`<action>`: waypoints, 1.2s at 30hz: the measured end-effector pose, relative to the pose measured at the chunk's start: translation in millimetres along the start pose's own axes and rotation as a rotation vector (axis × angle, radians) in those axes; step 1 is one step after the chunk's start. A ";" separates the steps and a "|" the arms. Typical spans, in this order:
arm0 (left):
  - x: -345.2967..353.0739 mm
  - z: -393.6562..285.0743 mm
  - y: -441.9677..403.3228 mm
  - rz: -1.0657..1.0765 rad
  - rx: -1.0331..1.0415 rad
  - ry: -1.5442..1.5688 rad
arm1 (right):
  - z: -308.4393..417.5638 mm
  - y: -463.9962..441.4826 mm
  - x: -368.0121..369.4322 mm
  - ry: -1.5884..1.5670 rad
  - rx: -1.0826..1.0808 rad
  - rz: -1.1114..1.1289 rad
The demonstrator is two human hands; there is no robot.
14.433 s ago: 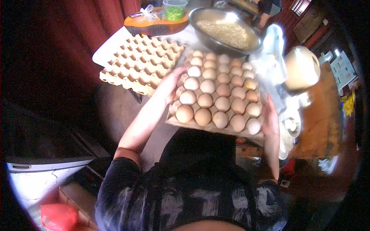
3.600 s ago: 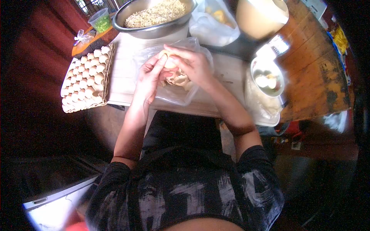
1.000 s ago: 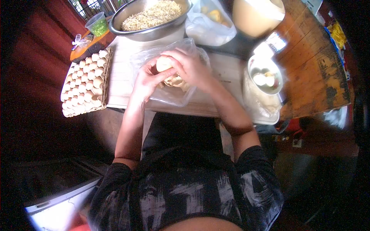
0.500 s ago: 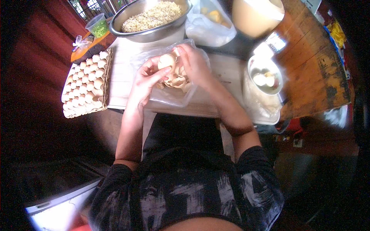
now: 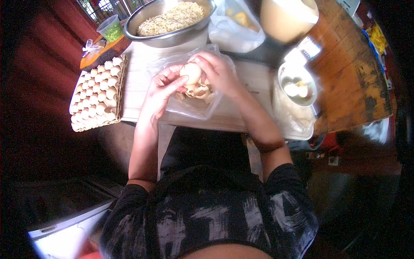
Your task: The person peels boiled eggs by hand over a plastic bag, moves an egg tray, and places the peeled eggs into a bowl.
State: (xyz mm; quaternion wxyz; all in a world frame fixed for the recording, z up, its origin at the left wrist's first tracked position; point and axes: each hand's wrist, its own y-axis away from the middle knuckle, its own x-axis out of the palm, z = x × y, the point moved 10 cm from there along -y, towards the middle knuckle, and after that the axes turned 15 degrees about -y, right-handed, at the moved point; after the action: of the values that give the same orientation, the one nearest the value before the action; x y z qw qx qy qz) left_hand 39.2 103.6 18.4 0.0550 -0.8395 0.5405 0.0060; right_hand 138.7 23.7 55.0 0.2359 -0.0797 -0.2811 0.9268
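Note:
My left hand grips a pale egg between thumb and fingers. Bent over the egg's upper right side, my right hand touches it with the fingertips; how much of the shell is off I cannot tell. Just beneath both hands lie broken eggshells on a clear plastic bag. To the right, a white bowl contains smooth white eggs.
A cardboard egg tray full of eggs stands at the left. Along the back are a metal basin of pale shredded food, a white plastic bag, a beige container and a tub of chopped greens. A bright phone-like object lies behind the bowl.
My right hand has moved from a raised pinch beside the egg to fingers resting against it. The egg, still in my left hand, has shifted slightly right and down.

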 end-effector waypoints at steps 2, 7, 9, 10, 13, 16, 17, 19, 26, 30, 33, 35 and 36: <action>1.5 -1.3 0.3 0.019 0.006 0.006 | 0.0 -0.9 -0.4 0.002 0.009 -0.007; 3.9 2.1 -0.7 0.064 -0.044 0.199 | 5.3 -1.9 -3.5 0.064 -0.031 -0.025; 9.5 1.9 -3.3 0.112 -0.064 0.270 | -10.0 0.6 -7.3 -0.007 0.169 -0.082; 15.6 2.0 -3.4 0.159 -0.085 0.342 | -11.4 0.7 -6.9 -0.007 0.168 -0.079; 25.3 9.0 -4.5 0.150 -0.151 0.475 | 7.0 0.1 -8.8 0.195 -0.059 -0.106; 20.7 13.7 -4.1 0.064 -0.114 0.191 | 11.3 1.5 -9.2 0.292 -0.095 -0.128; 23.6 11.8 -4.5 0.082 -0.114 0.174 | 15.1 2.6 -10.1 0.342 -0.130 -0.147; 22.5 8.7 -3.9 0.107 -0.104 0.223 | 15.9 3.1 -12.6 0.393 -0.164 -0.169; -4.1 3.7 -9.7 0.040 0.016 0.365 | 15.4 -0.6 -17.8 0.446 -0.193 -0.156; -8.4 8.4 -15.1 -0.058 -0.026 0.264 | 30.9 3.2 -3.3 0.453 -0.321 -0.097; -9.6 -3.6 -13.7 -0.298 0.087 -0.046 | 1.4 5.6 -3.0 0.213 0.099 -0.096; -0.6 -3.6 -13.0 -0.330 0.137 -0.092 | -3.4 5.6 1.2 0.177 0.118 -0.094; 0.9 -6.4 -11.5 -0.362 0.188 -0.138 | -6.6 6.0 2.8 0.141 0.137 -0.092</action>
State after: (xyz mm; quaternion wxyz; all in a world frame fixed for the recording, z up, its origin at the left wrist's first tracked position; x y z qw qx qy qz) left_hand 49.7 106.9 25.7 0.1700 -0.9118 0.3739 0.0031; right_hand 135.8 23.9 46.1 0.3023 -0.1152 -0.2033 0.9241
